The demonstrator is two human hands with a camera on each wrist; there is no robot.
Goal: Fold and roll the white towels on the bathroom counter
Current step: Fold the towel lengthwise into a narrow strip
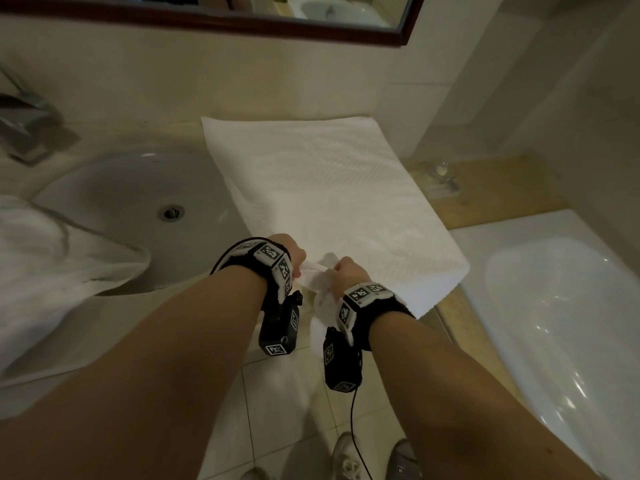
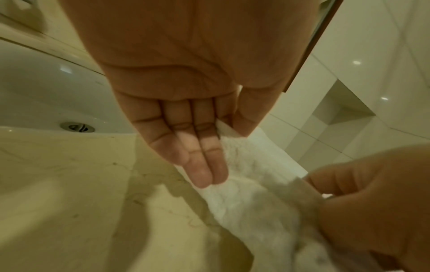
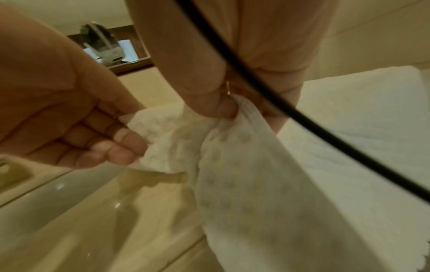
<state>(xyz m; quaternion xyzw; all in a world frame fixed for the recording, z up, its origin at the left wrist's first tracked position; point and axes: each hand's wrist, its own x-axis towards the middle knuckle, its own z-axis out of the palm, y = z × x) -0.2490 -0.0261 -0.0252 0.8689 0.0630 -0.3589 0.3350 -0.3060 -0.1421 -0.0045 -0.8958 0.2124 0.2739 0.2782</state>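
Observation:
A white towel [image 1: 329, 188] lies flat on the counter to the right of the sink. At its near edge, both hands hold a bunched strip of white towel [image 1: 318, 275] that hangs down past the counter front. My left hand [image 1: 296, 254] pinches one end between thumb and fingers [image 2: 223, 127]. My right hand [image 1: 346, 270] grips the cloth close beside it, thumb pressed into the folds [image 3: 221, 104]. The wrist views show the strip [image 2: 256, 198] stretched between the two hands. I cannot tell whether it belongs to the flat towel [image 3: 360, 119].
The oval sink [image 1: 114, 188] and a faucet [image 1: 24, 126] are on the left. Another white towel [image 1: 52, 258] lies crumpled over the sink's left rim. A bathtub [image 1: 554, 306] is on the right, with a mirror [image 1: 242, 15] above. A black cable [image 1: 353, 427] hangs from my right wrist.

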